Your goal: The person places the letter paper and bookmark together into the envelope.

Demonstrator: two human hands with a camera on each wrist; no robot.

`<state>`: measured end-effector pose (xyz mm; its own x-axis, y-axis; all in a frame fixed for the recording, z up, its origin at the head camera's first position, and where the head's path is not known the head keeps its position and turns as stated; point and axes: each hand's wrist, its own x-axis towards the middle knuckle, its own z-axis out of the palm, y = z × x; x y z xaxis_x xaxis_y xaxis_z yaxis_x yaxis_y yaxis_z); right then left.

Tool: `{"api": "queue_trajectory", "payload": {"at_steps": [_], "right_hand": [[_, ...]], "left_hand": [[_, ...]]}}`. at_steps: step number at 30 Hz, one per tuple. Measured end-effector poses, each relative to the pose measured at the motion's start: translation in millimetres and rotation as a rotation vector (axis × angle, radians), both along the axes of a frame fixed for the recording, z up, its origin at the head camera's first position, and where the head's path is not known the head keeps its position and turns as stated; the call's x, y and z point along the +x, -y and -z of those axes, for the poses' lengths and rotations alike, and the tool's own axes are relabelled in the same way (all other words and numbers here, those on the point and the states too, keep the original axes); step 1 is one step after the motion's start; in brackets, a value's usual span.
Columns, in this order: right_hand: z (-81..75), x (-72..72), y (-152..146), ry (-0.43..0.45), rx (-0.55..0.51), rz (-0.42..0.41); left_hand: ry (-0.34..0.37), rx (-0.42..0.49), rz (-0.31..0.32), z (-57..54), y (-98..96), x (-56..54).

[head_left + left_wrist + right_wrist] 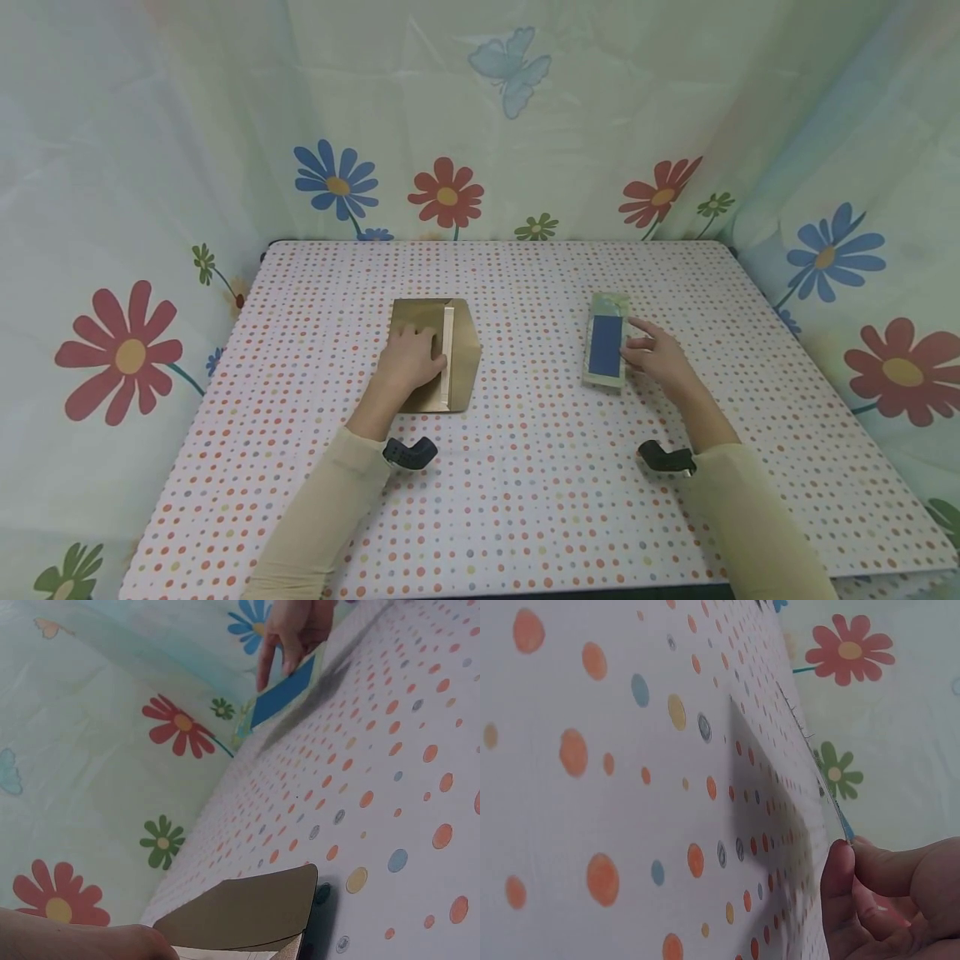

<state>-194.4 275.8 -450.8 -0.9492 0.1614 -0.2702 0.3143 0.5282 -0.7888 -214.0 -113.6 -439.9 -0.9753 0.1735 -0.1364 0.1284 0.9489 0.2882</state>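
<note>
A gold envelope (464,350) lies on the left part of the table, flap side facing right, with a pale strip (447,358) along the flap's fold. My left hand (411,357) rests on its body, the thumb by the strip. In the left wrist view the envelope's flap (247,907) stands up off the table. To the right, my right hand (656,354) pinches the edge of a thin pale-green card (606,304) with a blue panel (605,346). The right wrist view has this card (832,796) edge-on between thumb and fingers, tilted above its shadow.
A white cloth with coloured dots covers the table (517,500). A flowered curtain (585,125) hangs behind it and at both sides. Black camera mounts (410,453) stick out from both wrists.
</note>
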Motion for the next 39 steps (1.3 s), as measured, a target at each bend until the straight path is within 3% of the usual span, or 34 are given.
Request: {"api": "queue_trajectory", "payload": {"at_steps": [8,18,28,39], "right_hand": [[2.4,-2.5,5.9,-0.014,-0.002,0.015],[32.7,-15.8,-5.7,-0.101,-0.004,-0.035],[-4.0,1.9,19.7,-0.051,-0.095,-0.064],[-11.8,2.6,32.8,-0.041,-0.106,-0.095]], "left_hand": [[0.007,0.013,-0.001,-0.5,0.3,-0.1],[0.020,0.013,0.012,2.5,0.9,-1.8],[0.016,0.022,0.011,0.4,0.2,-1.0],[0.012,0.024,0.010,1.3,1.3,-1.2]]}}
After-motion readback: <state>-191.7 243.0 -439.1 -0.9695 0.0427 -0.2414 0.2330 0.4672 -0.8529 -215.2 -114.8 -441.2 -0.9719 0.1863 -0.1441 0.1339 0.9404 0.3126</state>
